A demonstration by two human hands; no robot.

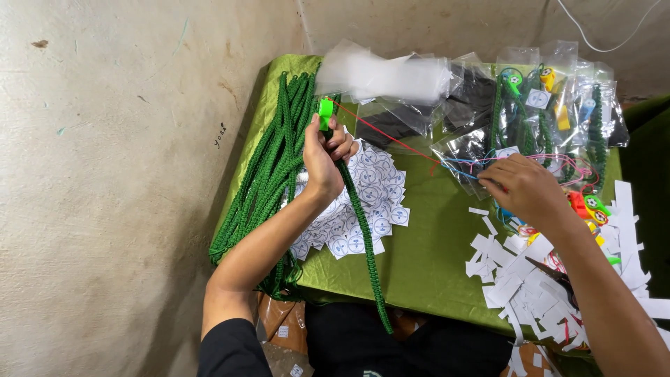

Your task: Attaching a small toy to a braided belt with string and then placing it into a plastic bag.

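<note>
My left hand (324, 153) grips a green braided cord (363, 223) that carries a bright green whistle (325, 110) at its top end; the cord hangs down past the table's front edge. A thin red thread (391, 136) runs from the whistle across to my right hand (527, 187). My right hand pinches that thread among a tangle of coloured threads (460, 166). A bundle of several more green braided cords (272, 160) lies left of my left hand.
A green cloth covers the table (426, 244). Round-printed white paper tags (370, 202) lie in a heap by my left hand. Clear bags (544, 112) with cords and whistles lie at the back. White paper scraps (530, 279) and loose coloured whistles (590, 206) lie right. A plaster wall stands left.
</note>
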